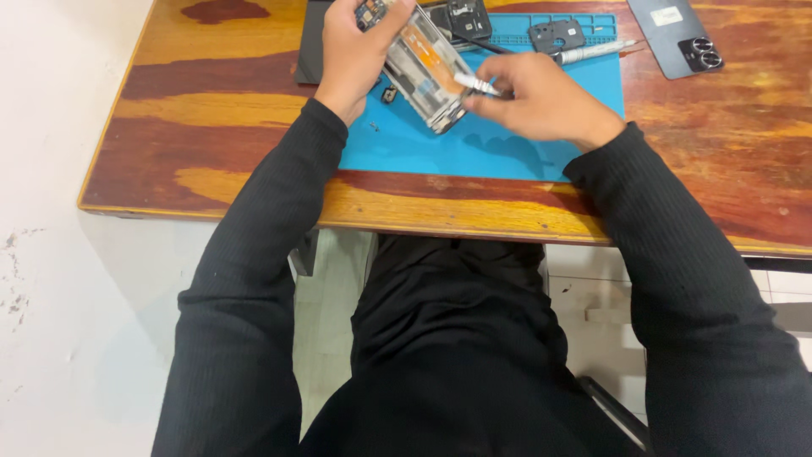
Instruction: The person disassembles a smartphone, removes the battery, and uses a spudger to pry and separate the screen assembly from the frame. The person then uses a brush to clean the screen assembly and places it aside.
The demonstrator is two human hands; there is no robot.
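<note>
Blue silicone work mat [440, 148] lies in the upper middle of the frame on a streaked, reddish-brown wooden table [211, 135], and both hands are at work over it. At the top centre, the left hand [351, 55] is wrapped around the upper end of an opened phone [423, 68] — back cover off, metal frame and an orange patch inside showing — and holds it tilted, its lower end pointing down toward the mat. The fingers are curled firmly about the phone's sides.

Just right of it, the right hand [537, 97] is closed in a pinch on a slim white tool [476, 84], whose tip rests at the phone's lower right edge. Whether the tip actually touches a part inside cannot be told.

Along the mat's top edge lie a small dark phone part [556, 35] and a silver pen-like screwdriver [592, 52], near each other. A second small dark piece [388, 94] sits on the mat just below the left hand. In the upper right corner of the frame a dark phone back cover [677, 34] with two camera rings lies flat on the wood — well apart from the hands. Black ribbed sleeves cover both forearms.
</note>
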